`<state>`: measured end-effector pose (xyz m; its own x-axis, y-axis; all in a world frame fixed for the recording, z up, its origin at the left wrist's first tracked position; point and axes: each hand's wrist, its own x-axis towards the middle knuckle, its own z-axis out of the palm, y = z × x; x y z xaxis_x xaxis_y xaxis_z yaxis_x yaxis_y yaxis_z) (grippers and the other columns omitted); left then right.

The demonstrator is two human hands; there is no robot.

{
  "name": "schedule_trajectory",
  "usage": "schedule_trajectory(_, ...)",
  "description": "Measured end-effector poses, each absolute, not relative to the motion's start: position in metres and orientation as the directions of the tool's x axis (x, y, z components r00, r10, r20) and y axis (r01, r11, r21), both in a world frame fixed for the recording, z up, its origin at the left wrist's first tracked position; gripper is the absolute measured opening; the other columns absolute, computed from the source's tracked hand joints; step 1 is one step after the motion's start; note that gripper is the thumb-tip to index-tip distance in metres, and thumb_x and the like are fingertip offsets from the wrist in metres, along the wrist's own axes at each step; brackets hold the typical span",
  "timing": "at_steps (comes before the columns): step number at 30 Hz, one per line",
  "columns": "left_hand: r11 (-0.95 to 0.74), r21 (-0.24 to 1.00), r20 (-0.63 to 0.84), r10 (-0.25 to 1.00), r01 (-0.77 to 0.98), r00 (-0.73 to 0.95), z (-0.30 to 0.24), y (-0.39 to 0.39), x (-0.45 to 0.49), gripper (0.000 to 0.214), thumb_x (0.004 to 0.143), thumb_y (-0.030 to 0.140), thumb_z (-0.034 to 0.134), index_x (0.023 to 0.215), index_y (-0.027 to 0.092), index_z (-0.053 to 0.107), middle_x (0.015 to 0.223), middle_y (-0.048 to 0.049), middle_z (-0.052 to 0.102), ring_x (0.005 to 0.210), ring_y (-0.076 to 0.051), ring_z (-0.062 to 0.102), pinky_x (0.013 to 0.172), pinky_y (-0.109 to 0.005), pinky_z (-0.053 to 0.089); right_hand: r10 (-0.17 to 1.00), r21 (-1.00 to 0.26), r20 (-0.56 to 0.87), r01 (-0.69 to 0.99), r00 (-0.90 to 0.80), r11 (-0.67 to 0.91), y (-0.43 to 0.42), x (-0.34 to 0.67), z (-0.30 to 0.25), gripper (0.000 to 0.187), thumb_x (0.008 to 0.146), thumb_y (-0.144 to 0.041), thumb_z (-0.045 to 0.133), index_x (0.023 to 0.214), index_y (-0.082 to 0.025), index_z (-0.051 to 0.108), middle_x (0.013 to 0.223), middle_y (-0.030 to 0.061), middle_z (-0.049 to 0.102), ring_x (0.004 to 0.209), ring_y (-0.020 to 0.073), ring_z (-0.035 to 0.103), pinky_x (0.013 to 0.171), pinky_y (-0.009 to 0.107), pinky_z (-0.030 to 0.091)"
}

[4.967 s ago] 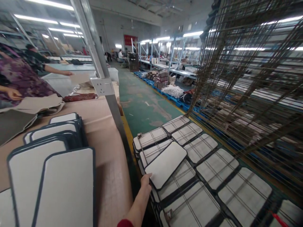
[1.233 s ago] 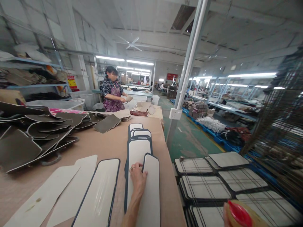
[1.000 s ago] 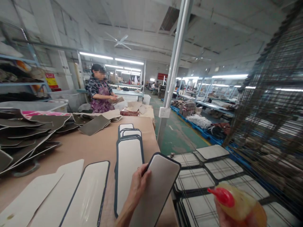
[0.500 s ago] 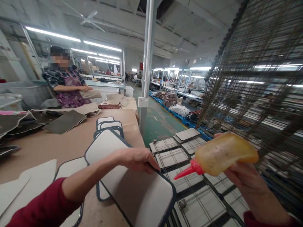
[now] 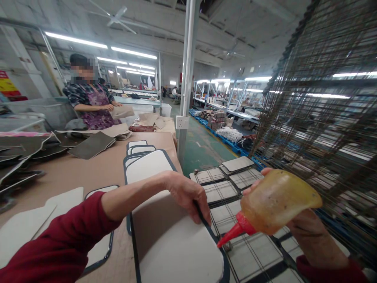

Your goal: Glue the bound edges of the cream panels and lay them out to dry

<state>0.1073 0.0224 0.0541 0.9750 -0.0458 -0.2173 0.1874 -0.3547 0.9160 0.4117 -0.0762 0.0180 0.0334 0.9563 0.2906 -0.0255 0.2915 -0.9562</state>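
Observation:
My left hand (image 5: 188, 194) grips the dark edge of a white rounded panel (image 5: 176, 243), fingers closed over its right rim. The panel lies tilted over other dark-edged panels. In my right hand (image 5: 297, 222) is a yellowish squeeze bottle (image 5: 279, 202) with a red nozzle (image 5: 232, 234). Its tip points down and left, right at the panel's dark right edge; whether it touches, I cannot tell. Most of my right fingers are hidden behind the bottle.
More dark-edged panels (image 5: 138, 151) overlap on the brown table (image 5: 118, 173). Several panels lie on a wire rack (image 5: 259, 257) at right. A tall wire rack (image 5: 318, 102) leans beyond it. A post (image 5: 184, 78) rises at the table's corner. A co-worker (image 5: 91, 102) handles fabric across the table.
My left hand has moved right and the panel has turned, its edge now by the nozzle. The bottle tip is lower and tilted more steeply. The camera view has shifted slightly left.

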Motion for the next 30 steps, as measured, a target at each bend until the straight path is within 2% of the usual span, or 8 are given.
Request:
schedule_trajectory(4, -0.33, 0.928, -0.189, -0.016, 0.173, 0.982, 0.053, 0.022, 0.103, 0.023, 0.081, 0.012, 0.077, 0.102, 0.011, 0.087, 0.105, -0.0054, 0.083, 0.109, -0.025, 0.075, 0.096, -0.025, 0.056, 0.984, -0.946, 0.176, -0.276, -0.006, 0.168, -0.075, 0.408, 0.019, 0.084, 0.047, -0.044, 0.105, 0.124, -0.043, 0.071, 0.101, 0.0003, 0.078, 0.102, 0.0362, 0.075, 0.092, 0.051, 0.063)
schedule_trajectory(7, -0.319, 0.933, -0.174, 0.006, 0.166, 0.985, 0.055, 0.02, 0.099, 0.023, 0.079, 0.02, 0.084, 0.1, 0.011, 0.087, 0.102, -0.0067, 0.083, 0.106, -0.027, 0.076, 0.094, -0.025, 0.057, 0.991, -0.938, 0.134, -0.321, 0.015, 0.132, -0.076, 0.405, 0.024, 0.08, 0.038, -0.043, 0.105, 0.112, -0.038, 0.076, 0.093, 0.0029, 0.078, 0.09, 0.0366, 0.076, 0.084, 0.054, 0.064)
schedule_trajectory(11, -0.315, 0.931, -0.188, 0.028, 0.187, 0.982, 0.06, 0.018, 0.094, 0.034, 0.074, 0.039, 0.092, 0.096, 0.013, 0.087, 0.093, -0.0062, 0.083, 0.105, -0.03, 0.076, 0.094, -0.028, 0.058, 0.989, -0.935, 0.108, -0.328, 0.099, 0.135, -0.081, 0.394, 0.033, 0.067, 0.045, -0.048, 0.102, 0.106, -0.036, 0.077, 0.087, 0.0035, 0.077, 0.083, 0.0348, 0.077, 0.075, 0.051, 0.064)
schedule_trajectory(14, -0.323, 0.928, -0.184, 0.034, 0.185, 0.982, 0.064, 0.018, 0.09, 0.039, 0.075, 0.046, 0.091, 0.096, 0.013, 0.087, 0.092, -0.0067, 0.083, 0.104, -0.03, 0.076, 0.093, -0.028, 0.058, 0.976, -0.933, 0.167, -0.297, 0.14, 0.202, -0.087, 0.381, 0.038, 0.074, 0.042, -0.048, 0.104, 0.109, -0.036, 0.076, 0.092, 0.0041, 0.078, 0.084, 0.0334, 0.077, 0.076, 0.047, 0.065)
schedule_trajectory(18, -0.34, 0.922, -0.169, 0.085, 0.188, 0.982, 0.065, 0.019, 0.081, 0.041, 0.079, 0.048, 0.088, 0.099, 0.012, 0.087, 0.094, -0.0079, 0.083, 0.102, -0.028, 0.076, 0.091, -0.027, 0.058, 0.965, -0.922, 0.149, -0.324, 0.217, 0.214, -0.097, 0.369, 0.04, 0.062, 0.049, -0.047, 0.102, 0.104, -0.035, 0.077, 0.088, 0.0038, 0.077, 0.081, 0.0291, 0.077, 0.074, 0.042, 0.065)
schedule_trajectory(22, -0.368, 0.912, -0.14, 0.133, 0.18, 0.981, 0.062, 0.022, 0.071, 0.042, 0.08, 0.046, 0.087, 0.104, 0.012, 0.086, 0.106, -0.0088, 0.083, 0.106, -0.028, 0.076, 0.094, -0.026, 0.057, 0.946, -0.923, 0.181, -0.286, 0.269, 0.258, -0.107, 0.368, 0.038, 0.075, 0.039, -0.048, 0.103, 0.108, -0.034, 0.076, 0.092, 0.006, 0.076, 0.082, 0.0342, 0.076, 0.07, 0.044, 0.065)
schedule_trajectory(25, -0.405, 0.901, -0.095, 0.171, 0.158, 0.981, 0.059, 0.024, 0.064, 0.045, 0.082, 0.048, 0.085, 0.107, 0.01, 0.086, 0.111, -0.0114, 0.082, 0.107, -0.028, 0.076, 0.095, -0.025, 0.056, 0.921, -0.936, 0.181, -0.226, 0.344, 0.268, -0.113, 0.368, 0.034, 0.072, 0.046, -0.048, 0.1, 0.113, -0.036, 0.076, 0.101, 0.0083, 0.078, 0.089, 0.0361, 0.077, 0.076, 0.042, 0.066)
schedule_trajectory(30, -0.422, 0.893, -0.063, 0.22, 0.153, 0.973, 0.056, 0.025, 0.054, 0.049, 0.082, 0.051, 0.085, 0.109, 0.01, 0.085, 0.112, -0.0119, 0.082, 0.106, -0.027, 0.076, 0.092, -0.024, 0.056, 0.93, -0.925, 0.199, -0.253, 0.31, 0.282, -0.116, 0.369, 0.02, 0.079, 0.056, -0.055, 0.095, 0.129, -0.039, 0.069, 0.114, 0.0077, 0.077, 0.106, 0.0378, 0.075, 0.078, 0.041, 0.066)
